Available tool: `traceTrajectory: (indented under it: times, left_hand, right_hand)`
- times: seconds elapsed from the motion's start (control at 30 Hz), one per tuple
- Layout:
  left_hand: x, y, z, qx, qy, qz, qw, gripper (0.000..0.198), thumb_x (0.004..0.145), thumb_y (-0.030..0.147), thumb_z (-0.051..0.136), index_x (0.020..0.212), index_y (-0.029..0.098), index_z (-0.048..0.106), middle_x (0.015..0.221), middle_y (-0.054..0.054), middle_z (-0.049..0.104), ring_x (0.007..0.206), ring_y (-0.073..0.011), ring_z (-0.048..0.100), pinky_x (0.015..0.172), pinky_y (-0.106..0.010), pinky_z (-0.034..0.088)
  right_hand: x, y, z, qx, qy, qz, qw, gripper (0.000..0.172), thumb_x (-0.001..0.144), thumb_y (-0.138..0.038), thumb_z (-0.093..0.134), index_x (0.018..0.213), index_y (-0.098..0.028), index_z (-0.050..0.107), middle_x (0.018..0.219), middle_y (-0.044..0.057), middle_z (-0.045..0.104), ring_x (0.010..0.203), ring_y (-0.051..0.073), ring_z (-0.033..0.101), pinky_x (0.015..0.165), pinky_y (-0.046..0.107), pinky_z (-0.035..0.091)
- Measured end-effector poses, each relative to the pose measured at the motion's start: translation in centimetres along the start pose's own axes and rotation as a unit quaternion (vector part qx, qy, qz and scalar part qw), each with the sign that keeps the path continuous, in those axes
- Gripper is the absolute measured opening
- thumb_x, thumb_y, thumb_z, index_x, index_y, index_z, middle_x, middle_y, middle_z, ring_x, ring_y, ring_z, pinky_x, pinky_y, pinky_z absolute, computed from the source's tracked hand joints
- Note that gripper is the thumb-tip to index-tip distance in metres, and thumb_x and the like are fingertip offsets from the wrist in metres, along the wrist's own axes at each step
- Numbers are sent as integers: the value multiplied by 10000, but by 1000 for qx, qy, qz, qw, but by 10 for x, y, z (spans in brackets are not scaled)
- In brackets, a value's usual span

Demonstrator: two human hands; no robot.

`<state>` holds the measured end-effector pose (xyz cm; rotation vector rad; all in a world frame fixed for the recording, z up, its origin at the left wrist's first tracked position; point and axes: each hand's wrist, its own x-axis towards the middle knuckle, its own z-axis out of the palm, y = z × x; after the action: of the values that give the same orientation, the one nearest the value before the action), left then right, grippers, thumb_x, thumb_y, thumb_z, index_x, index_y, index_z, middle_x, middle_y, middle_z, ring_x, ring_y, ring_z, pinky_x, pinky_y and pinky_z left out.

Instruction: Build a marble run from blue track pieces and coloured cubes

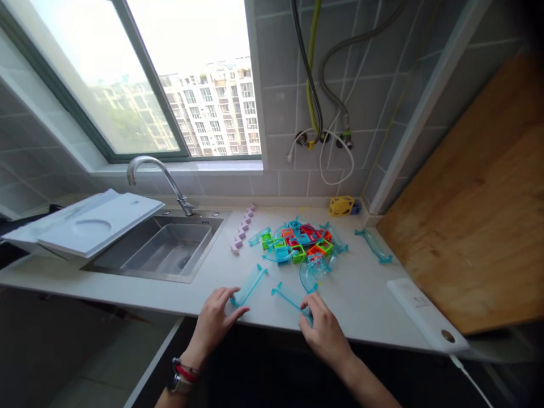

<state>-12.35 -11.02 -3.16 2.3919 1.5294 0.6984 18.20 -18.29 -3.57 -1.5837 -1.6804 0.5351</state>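
Two translucent blue toy track pieces lie near the counter's front edge. My left hand [217, 315] is at the near end of the left track piece [251, 284], its thumb and index finger spread around that end. My right hand [321, 323] pinches the near end of the right track piece [289, 296] between thumb and fingers; that end is partly hidden. Beyond both hands is a pile of toy parts: green block frames [298, 254], red block frames [309, 229], blue block frames [282, 255] and clear blue curved parts [306, 277].
A zigzag purple strip [242, 230] lies left of the pile. Farther left are a sink [191, 271] with a faucet [159, 165] and white boards [102, 221]. At right are another track piece [374, 247], a yellow toy part [341, 206], a white power strip [425, 314] and a wooden board [471, 209].
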Motion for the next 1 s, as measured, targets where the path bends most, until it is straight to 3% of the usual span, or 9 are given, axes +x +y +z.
traceTrajectory:
  times: [0.23,0.67,0.83,1.0]
  left_hand:
    - [23,13,13,26,6,3,1000,343,915,528,636,1086,237,698,1007,-79,679,975,-282,622,881,-434,517]
    - [44,7,25,42,10,23,999,314,960,503,569,1068,236,695,1008,-81,667,952,-270,642,856,-422,523]
    - [42,-2,33,11,63,31,997,287,948,487,597,1038,231,692,1033,-89,676,969,-271,652,872,-420,526]
    - [40,-3,36,-7,77,31,997,265,929,464,635,1066,241,680,1093,-90,674,1018,-275,655,908,-435,530]
  right_hand:
    - [9,-5,24,2,8,-32,999,273,864,-107,530,1083,-193,668,1087,100,644,1005,259,629,930,391,521]
    - [6,6,22,21,-18,-44,999,311,911,-122,582,1168,-219,728,1214,95,646,1107,247,619,1015,398,524]
    - [26,2,16,-39,-62,-76,994,370,887,-103,631,1227,-236,699,1250,69,652,1109,242,613,1034,392,508]
    - [41,-12,9,-133,-74,-100,983,445,905,-174,643,1348,-202,618,1354,99,631,1206,277,573,1058,416,473]
